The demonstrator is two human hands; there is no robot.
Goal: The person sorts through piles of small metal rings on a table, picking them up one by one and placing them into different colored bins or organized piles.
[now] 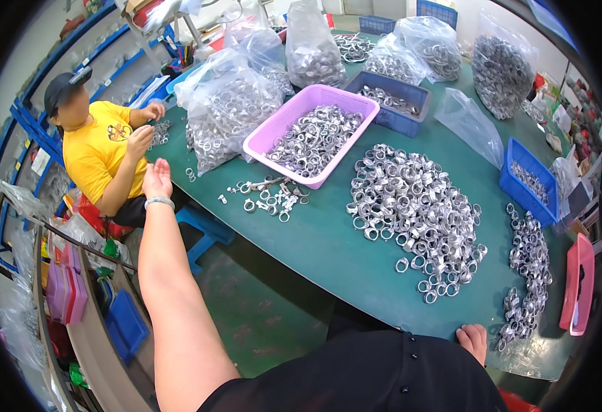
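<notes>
Metal rings [418,213] are heaped on the green bench [328,240], blue shelves [60,56] stocked off left; left grip [158,180] is held open, right grip [475,342] is half hidden, can't be told.

Black buttoned top [356,378], pale bracelet [159,200]

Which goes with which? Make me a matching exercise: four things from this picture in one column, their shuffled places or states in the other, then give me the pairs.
Column one
1. lilac basket
2. camera wearer's left hand
3. camera wearer's right hand
4. blue stool

Column two
A. raised, palm showing
B. lower than the green tabletop
C. filled with metal rings
D. at the edge of the green tabletop

Pairs: 1-C, 2-A, 3-D, 4-B
</notes>
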